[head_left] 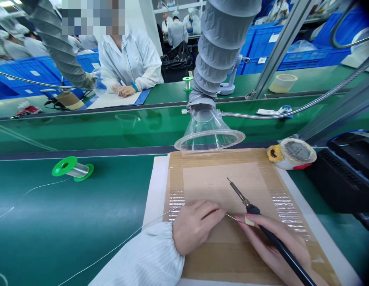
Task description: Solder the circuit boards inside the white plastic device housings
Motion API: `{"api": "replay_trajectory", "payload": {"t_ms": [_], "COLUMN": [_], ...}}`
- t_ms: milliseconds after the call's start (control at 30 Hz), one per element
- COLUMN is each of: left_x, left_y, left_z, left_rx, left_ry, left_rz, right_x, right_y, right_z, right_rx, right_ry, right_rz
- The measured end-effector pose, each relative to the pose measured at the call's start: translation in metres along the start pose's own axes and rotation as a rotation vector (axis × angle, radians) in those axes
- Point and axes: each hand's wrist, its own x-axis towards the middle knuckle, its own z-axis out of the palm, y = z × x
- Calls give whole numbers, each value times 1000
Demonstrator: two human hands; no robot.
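Note:
My left hand (199, 222) is closed, thumb and fingers pinching a thin solder wire (141, 228). The wire trails from the hand toward the lower left. A short length of it sticks out past the fingertips and reaches the fingers of my right hand (280, 238). That hand is closed around a soldering iron (287, 258), its metal tip pointing up and left above the cardboard. Between the right thumb and forefinger sits a small cream-coloured piece (249, 221), its kind unclear. Both hands are over a taped cardboard sheet (232, 260).
A green-flanged solder spool (80, 170) lies left. A clear fume-extraction funnel (210, 139) hangs beyond the cardboard. At right stand a tape roll with yellow sponge (294, 153) and a black box-shaped device (345, 178). Across the bench sits a person in a white coat (131, 59).

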Motion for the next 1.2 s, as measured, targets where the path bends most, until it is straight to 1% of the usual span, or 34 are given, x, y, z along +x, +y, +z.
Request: {"api": "replay_trajectory", "payload": {"t_ms": [433, 867, 1000, 1200], "left_x": [1, 0, 0, 2], "left_y": [-1, 0, 0, 1], "left_z": [1, 0, 0, -1], "left_rx": [1, 2, 5, 5], "left_ry": [13, 4, -15, 15], "left_rz": [0, 1, -2, 3], "right_x": [-2, -7, -5, -2], "right_y": [0, 2, 2, 0], "right_z": [0, 1, 1, 1], "right_rx": [37, 46, 52, 53], "right_ry": [11, 9, 13, 17], "right_rz": [1, 16, 20, 16]}}
